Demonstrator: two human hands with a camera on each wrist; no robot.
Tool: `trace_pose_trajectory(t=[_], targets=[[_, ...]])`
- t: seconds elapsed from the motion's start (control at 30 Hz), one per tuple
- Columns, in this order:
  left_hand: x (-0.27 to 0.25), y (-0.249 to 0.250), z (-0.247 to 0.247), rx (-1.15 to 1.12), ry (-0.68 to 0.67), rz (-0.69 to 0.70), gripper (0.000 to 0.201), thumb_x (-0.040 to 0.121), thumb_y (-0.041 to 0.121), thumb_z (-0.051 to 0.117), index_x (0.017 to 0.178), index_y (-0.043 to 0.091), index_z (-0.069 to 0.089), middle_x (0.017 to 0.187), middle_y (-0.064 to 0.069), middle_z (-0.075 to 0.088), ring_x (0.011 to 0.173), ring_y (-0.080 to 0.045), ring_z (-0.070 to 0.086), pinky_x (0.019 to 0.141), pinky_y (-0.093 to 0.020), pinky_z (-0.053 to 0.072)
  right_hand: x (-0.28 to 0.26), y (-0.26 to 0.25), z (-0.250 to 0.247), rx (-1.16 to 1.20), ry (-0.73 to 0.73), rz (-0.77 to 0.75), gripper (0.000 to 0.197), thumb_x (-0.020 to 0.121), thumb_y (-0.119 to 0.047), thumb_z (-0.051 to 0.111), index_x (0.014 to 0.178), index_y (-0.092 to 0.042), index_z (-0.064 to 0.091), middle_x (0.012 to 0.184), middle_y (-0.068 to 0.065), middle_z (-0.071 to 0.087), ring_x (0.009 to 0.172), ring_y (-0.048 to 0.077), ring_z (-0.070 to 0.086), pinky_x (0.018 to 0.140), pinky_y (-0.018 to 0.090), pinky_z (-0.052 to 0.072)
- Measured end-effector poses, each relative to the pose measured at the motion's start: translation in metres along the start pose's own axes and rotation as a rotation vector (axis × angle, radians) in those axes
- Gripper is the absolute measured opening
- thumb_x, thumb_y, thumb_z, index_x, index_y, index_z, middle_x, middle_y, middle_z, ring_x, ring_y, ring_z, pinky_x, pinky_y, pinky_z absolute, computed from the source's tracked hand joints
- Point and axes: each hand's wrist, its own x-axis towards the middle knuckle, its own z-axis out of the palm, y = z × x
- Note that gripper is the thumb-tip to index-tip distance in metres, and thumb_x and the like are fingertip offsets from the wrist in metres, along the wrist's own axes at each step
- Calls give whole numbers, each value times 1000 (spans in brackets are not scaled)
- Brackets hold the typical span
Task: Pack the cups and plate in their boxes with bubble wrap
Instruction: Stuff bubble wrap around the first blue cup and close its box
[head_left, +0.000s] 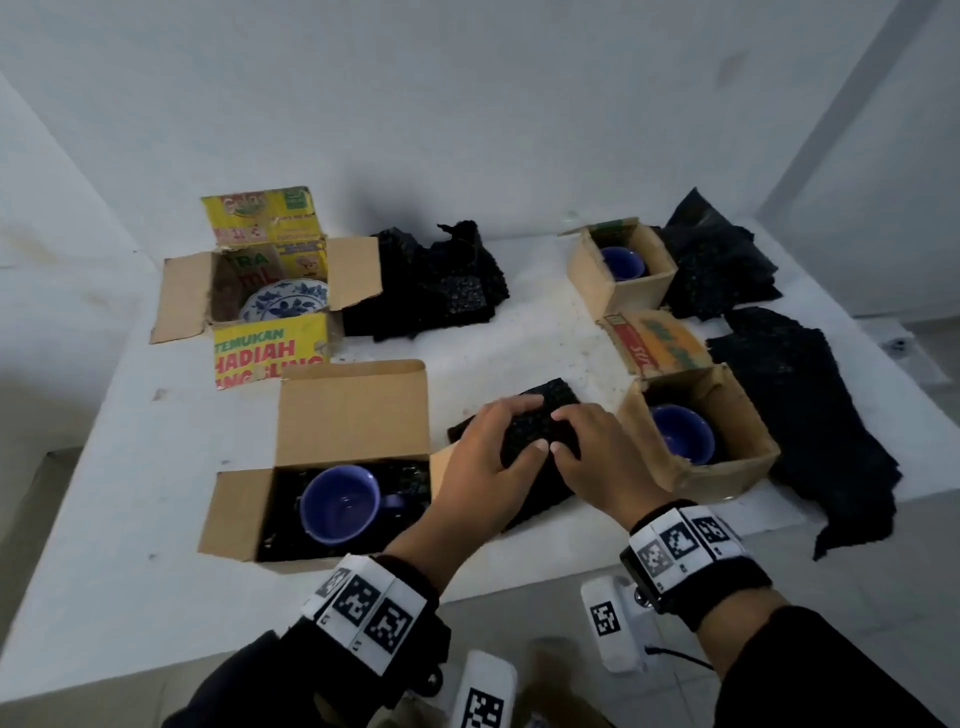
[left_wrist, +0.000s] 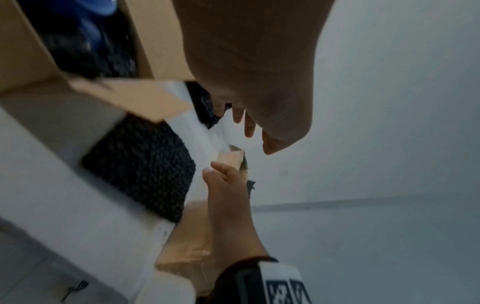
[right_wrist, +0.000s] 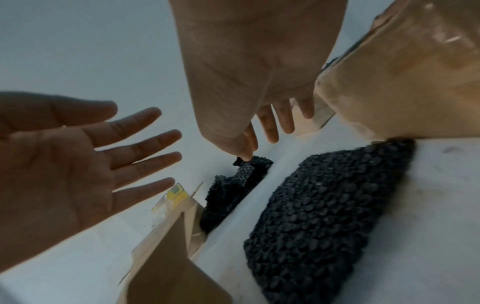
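Note:
A folded piece of black bubble wrap (head_left: 558, 397) lies on the white table between two open boxes. Both hands are over it: my left hand (head_left: 498, 447) and my right hand (head_left: 587, 447), thumbs nearly meeting. In the right wrist view my left hand (right_wrist: 78, 164) is flat with fingers spread, and my right hand (right_wrist: 272, 131) has straight fingers above the wrap (right_wrist: 324, 216). A blue mug (head_left: 340, 503) sits on black wrap in the front-left box (head_left: 239, 514). Two blue cups (head_left: 680, 434) (head_left: 622, 262) sit in the small right boxes. The blue-patterned plate (head_left: 284, 305) leans in the yellow box (head_left: 270, 353).
Loose black bubble wrap is piled behind the plate box (head_left: 436, 286), at the far right corner (head_left: 722, 265) and along the right edge (head_left: 800, 395). The front-left box's raised flap (head_left: 353, 410) stands just left of my hands. The table edge (head_left: 519, 587) runs under my wrists.

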Motion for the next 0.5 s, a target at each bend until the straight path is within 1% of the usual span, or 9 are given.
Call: trace_pose_trajectory(t=[0.03, 0.1, 0.17, 0.2, 0.27, 0.33, 0.37, 0.43, 0.5], targets=[[3, 1, 13, 36, -12, -33, 38, 91, 22, 56, 127, 26, 50, 126, 14, 50, 121, -1, 44, 100, -21, 36, 0, 8, -1, 6, -33, 35, 45, 89, -23, 54, 132, -14, 46, 135, 7, 48, 127, 21, 42, 105, 30, 29], [8, -5, 37, 160, -16, -97, 40, 92, 22, 55, 131, 25, 46, 137, 10, 43, 129, -4, 36, 103, -18, 29, 3, 20, -1, 7, -83, 77, 50, 90, -25, 53, 137, -14, 40, 139, 7, 44, 130, 20, 39, 106, 26, 22], [13, -17, 56, 256, 10, -192, 42, 93, 20, 52, 134, 24, 43, 145, 5, 34, 137, -8, 28, 103, -18, 25, 8, 30, 3, 59, -135, 131, 54, 90, -24, 54, 139, -13, 35, 142, 7, 40, 132, 20, 36, 108, 28, 26], [14, -25, 63, 281, 30, -251, 43, 93, 20, 51, 135, 24, 42, 148, 2, 30, 139, -12, 24, 105, -21, 25, 11, 36, 6, 81, -157, 156, 56, 89, -24, 54, 140, -13, 33, 143, 7, 38, 133, 20, 35, 109, 31, 29], [17, -40, 75, 302, 76, -393, 45, 93, 20, 50, 137, 23, 39, 153, -4, 21, 143, -19, 16, 110, -30, 24, 16, 46, 15, 123, -189, 190, 58, 88, -23, 55, 140, -13, 31, 144, 10, 34, 133, 24, 32, 111, 36, 29], [17, -53, 83, 341, 119, -557, 50, 92, 24, 51, 139, 24, 34, 155, -11, 12, 144, -26, 8, 114, -39, 21, 19, 54, 24, 141, -230, 222, 60, 88, -22, 54, 141, -12, 28, 142, 13, 31, 132, 27, 32, 110, 37, 30], [17, -58, 87, 366, 139, -641, 53, 90, 27, 52, 139, 24, 31, 154, -14, 9, 143, -30, 8, 114, -43, 22, 20, 57, 29, 124, -247, 233, 60, 88, -23, 53, 142, -12, 27, 141, 14, 31, 131, 29, 32, 109, 38, 31], [17, -65, 94, 406, 181, -781, 59, 88, 31, 55, 139, 25, 27, 150, -17, 9, 139, -33, 14, 111, -46, 27, 20, 60, 35, 46, -253, 218, 60, 89, -26, 52, 141, -12, 27, 139, 17, 31, 129, 32, 33, 108, 40, 32], [19, -68, 98, 428, 214, -863, 62, 87, 31, 55, 139, 25, 24, 148, -17, 13, 137, -34, 16, 107, -48, 31, 20, 61, 37, -20, -237, 164, 58, 90, -28, 53, 140, -13, 28, 137, 17, 33, 128, 33, 33, 106, 40, 34]])
